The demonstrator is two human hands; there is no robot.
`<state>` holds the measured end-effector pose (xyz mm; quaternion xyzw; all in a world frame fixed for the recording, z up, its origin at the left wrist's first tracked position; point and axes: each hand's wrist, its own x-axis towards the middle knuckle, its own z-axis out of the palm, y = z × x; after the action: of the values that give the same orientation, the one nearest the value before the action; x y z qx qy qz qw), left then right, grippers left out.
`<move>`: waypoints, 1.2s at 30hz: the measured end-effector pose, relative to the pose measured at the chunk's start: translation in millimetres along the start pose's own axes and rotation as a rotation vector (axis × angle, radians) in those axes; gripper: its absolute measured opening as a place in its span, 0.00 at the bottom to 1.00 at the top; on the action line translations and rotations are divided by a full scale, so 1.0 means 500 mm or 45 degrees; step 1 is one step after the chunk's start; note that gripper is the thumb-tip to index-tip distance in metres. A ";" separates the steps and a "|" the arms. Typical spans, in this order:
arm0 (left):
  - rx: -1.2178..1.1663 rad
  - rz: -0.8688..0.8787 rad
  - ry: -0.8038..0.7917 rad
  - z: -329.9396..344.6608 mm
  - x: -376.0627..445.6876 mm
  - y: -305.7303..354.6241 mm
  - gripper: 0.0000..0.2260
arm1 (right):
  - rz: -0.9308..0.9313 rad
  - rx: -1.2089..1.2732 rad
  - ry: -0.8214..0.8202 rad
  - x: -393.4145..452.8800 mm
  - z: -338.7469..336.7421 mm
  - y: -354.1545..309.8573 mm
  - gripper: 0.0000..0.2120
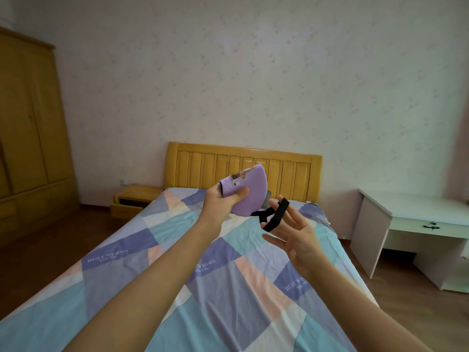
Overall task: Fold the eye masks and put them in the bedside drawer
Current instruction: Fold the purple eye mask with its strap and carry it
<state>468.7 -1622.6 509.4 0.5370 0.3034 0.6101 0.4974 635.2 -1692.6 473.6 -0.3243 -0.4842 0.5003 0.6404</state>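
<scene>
- The left hand (223,203) grips the purple eye mask (247,191), folded in half, above the bed (177,262), thumb pressed across the mask's face and fingers curled behind it.
- The right hand (291,232) is spread, fingers straight; the mask's black strap (275,214) loops over two of its fingertips and runs back to the mask.
- A grey shape lies on the bed behind the mask, possibly another mask; it is mostly hidden.
- The bedside drawer (124,210) stands pulled out beside the head of the bed, on the left, well apart from both hands.
- Risk: the strap only hangs on straight fingers, so it could slide off and dangle, leaving a loose tail that may snag the drawer edge.
- Risk: the fold is held by thumb pressure alone; easing the grip while the strap is being tucked would probably let the mask spring open.
- Risk: pulling the strap too taut could tug the mask out of the left hand.
</scene>
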 end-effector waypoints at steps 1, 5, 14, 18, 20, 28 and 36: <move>0.020 0.009 -0.040 -0.006 -0.001 0.001 0.11 | -0.015 -0.075 -0.006 -0.003 0.004 0.001 0.30; 0.196 0.035 -0.207 -0.017 -0.006 0.003 0.13 | -0.104 -0.272 0.002 -0.013 0.023 -0.003 0.23; 0.855 0.143 -0.556 -0.015 -0.020 0.006 0.08 | -0.155 -0.443 0.073 -0.022 0.023 -0.011 0.28; 0.826 0.117 -0.658 -0.009 -0.029 0.017 0.09 | -0.144 -0.583 0.049 -0.020 0.015 -0.018 0.26; 0.756 0.080 -0.685 -0.007 -0.037 0.022 0.06 | -0.128 -0.624 0.032 -0.017 0.013 -0.023 0.23; 0.402 -0.119 -0.531 0.007 -0.055 -0.003 0.03 | -0.061 -0.639 0.097 -0.013 0.016 -0.007 0.20; 0.395 -0.035 -0.371 0.025 -0.061 0.000 0.16 | -0.213 -0.726 0.128 -0.028 0.010 -0.024 0.21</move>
<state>478.5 -1653.0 501.5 0.6854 0.3257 0.4651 0.4558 634.2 -1709.7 482.0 -0.4743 -0.5978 0.2729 0.5858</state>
